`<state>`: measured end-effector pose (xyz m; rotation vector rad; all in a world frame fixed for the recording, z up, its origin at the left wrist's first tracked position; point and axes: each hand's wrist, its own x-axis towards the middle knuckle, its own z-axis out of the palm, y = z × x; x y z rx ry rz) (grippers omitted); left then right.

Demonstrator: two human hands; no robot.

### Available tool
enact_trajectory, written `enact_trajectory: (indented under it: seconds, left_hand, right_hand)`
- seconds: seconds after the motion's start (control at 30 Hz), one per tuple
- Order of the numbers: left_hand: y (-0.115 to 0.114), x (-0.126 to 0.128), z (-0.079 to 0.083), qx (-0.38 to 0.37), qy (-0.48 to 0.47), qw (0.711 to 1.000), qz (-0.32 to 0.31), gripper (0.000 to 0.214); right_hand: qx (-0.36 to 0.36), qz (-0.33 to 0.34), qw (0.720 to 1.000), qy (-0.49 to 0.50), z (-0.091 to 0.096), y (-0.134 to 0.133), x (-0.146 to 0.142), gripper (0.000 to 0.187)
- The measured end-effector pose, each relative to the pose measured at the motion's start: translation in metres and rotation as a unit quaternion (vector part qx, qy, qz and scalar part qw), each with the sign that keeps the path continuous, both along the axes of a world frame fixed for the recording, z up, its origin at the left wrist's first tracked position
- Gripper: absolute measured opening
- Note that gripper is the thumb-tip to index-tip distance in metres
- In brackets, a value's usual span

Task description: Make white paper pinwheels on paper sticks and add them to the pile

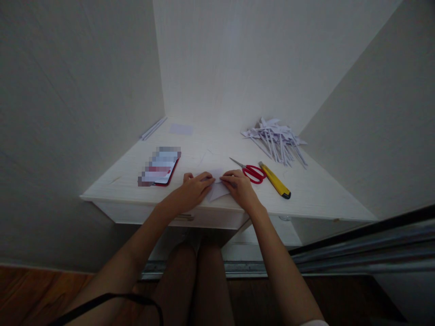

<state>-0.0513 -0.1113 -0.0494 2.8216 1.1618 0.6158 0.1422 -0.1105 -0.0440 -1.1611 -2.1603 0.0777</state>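
Observation:
A small piece of white paper lies near the front edge of the white desk, between my two hands. My left hand pinches its left side with thumb and fingertips. From the other side, my right hand pinches the paper, its fingertips close to those of the left. A fold or crease seems to run between the fingertips, though fingers partly hide it. Just beyond my right hand are scissors with red handles, blades pointing away to the left. Beside them rests a yellow utility knife.
A phone with a red edge lies on the left of the desk. Rolled paper sticks and a flat paper rectangle are at the back left. Several folded paper pieces on sticks are heaped at the back right. Walls enclose three sides.

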Motion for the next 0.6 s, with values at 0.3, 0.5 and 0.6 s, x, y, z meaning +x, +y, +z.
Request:
enact_trajectory:
  seconds: [0.3,0.5,0.6]
  left_hand:
    - [-0.0031,-0.0004,0.0023,-0.004,0.010,1.000,-0.001,0.033]
    - [-0.0025,-0.0005,0.0008,-0.004,0.011,1.000,-0.003,0.033]
    - [-0.0034,-0.0001,0.0027,0.009,0.026,1.000,-0.004,0.033]
  right_hand:
    - [-0.007,-0.002,1.000,0.006,-0.0015,0.0008,0.0013,0.019]
    - [-0.009,0.000,1.000,0.011,-0.0014,0.0000,0.0011,0.020]
    - [-0.007,-0.005,1.000,0.028,-0.0011,0.0010,0.0014,0.022]
